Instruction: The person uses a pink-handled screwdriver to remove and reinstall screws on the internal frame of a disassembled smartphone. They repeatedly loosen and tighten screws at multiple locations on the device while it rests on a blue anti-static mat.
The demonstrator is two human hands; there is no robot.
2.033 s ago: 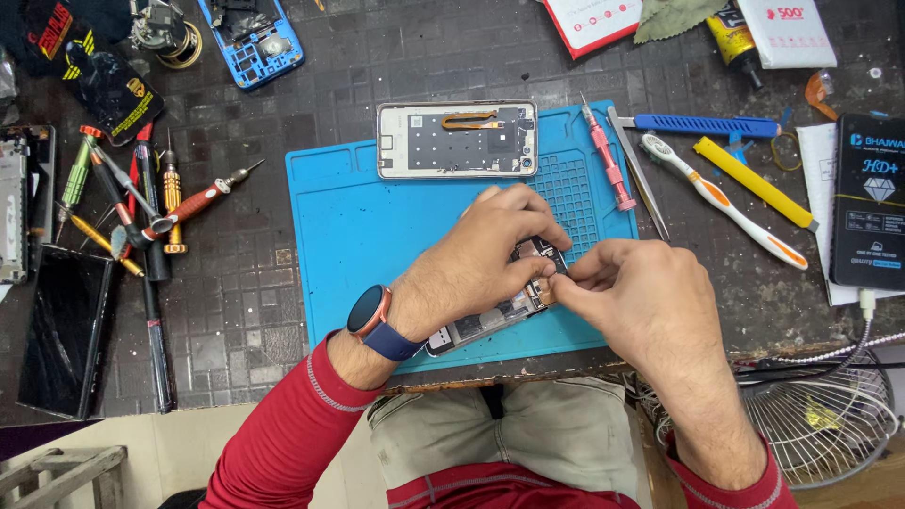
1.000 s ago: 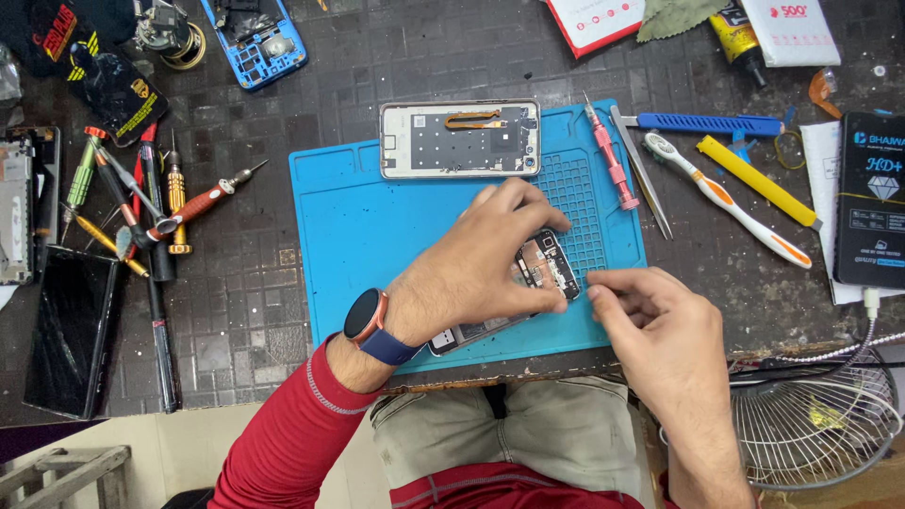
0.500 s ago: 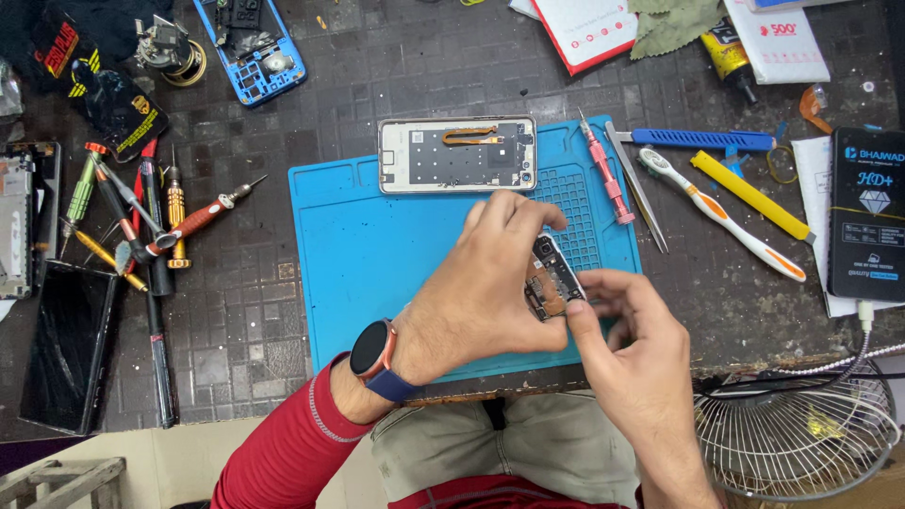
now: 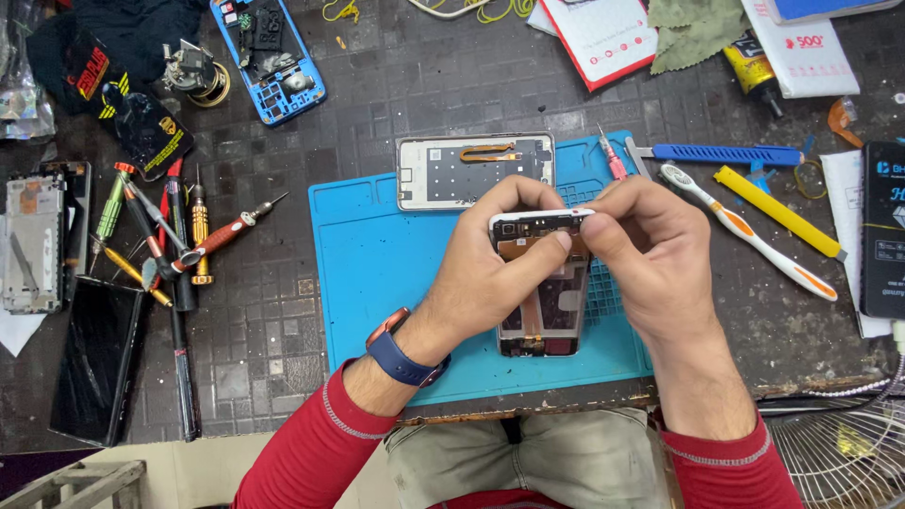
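Opened phone (image 4: 545, 316), gripped by both hands' fingers (image 4: 558, 243), apparently hovers over blue mat (image 4: 377, 273), back cover (image 4: 471, 170) beyond.

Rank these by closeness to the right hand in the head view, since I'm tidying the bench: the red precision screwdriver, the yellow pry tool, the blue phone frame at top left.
1. red precision screwdriver: just above the right hand, at the blue mat's top edge.
2. yellow pry tool: farther right, lying diagonally on the dark table.
3. blue phone frame: far upper left, well beyond the left hand.
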